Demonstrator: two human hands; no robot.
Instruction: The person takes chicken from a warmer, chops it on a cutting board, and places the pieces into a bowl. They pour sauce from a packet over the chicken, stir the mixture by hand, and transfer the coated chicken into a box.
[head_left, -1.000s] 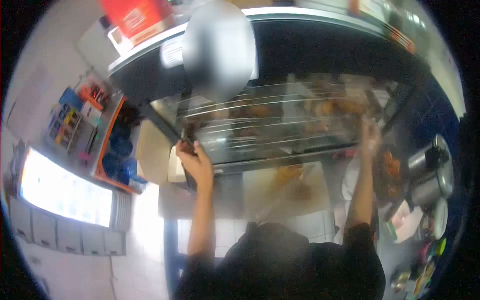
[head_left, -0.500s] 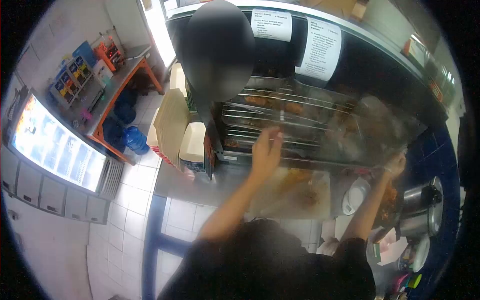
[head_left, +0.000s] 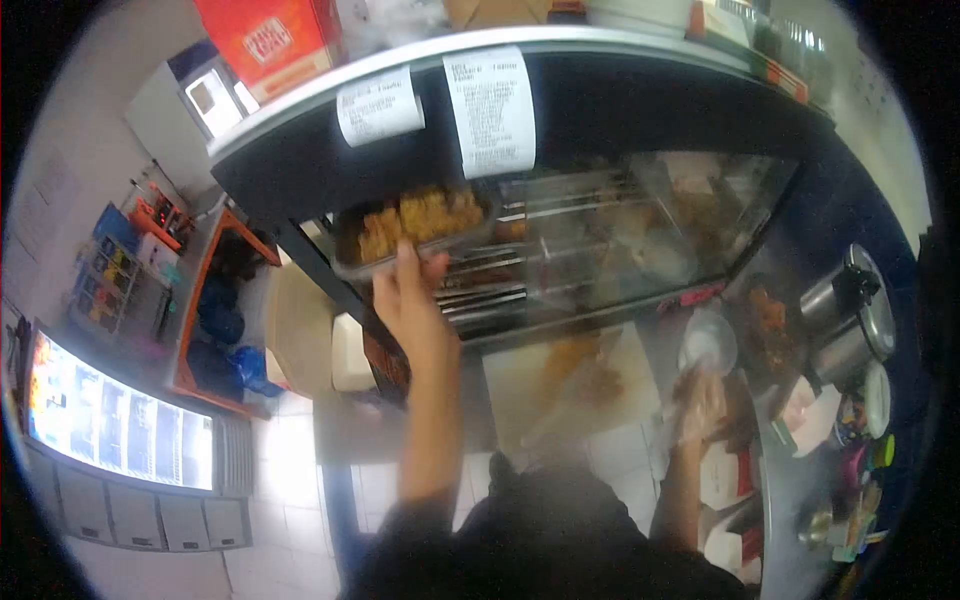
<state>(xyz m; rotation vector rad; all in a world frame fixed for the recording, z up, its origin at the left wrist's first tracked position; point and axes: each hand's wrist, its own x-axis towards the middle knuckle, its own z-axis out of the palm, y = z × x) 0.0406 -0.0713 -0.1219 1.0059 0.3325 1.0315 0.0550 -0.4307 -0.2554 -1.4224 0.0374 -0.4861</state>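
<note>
Left hand [head_left: 412, 300]: at the near long side of the tray [head_left: 415, 250], pinching its rim, one finger laid up over the edge against the golden fried pieces [head_left: 425, 215]. The underside is hidden from me, so I cannot tell how much support lies beneath.

Tray position: straight beyond my left palm, at the left end of the cabinet [head_left: 620, 110] opening. Its long axis runs left to right, crosswise to my left forearm, with the right end set slightly farther from me. The hold is near the middle of the near side, so both ends extend past my fingers. Wire racks [head_left: 490, 300] show just to the right of the hand.

Right hand [head_left: 703, 400]: well apart from the tray, off to the right over the counter [head_left: 355, 418], nearest to a round white container [head_left: 708, 338] just beyond its fingers. Motion blur; cannot tell whether the fingers are spread or pressed together, or whether they touch the container.

Between the hands, nearer me than the cabinet: a pale board [head_left: 512, 388] with orange-brown residue.

Relation of note: the left hand is clearly the nearer one, already on the tray; the right has the full width of the board between it and the left.
</note>
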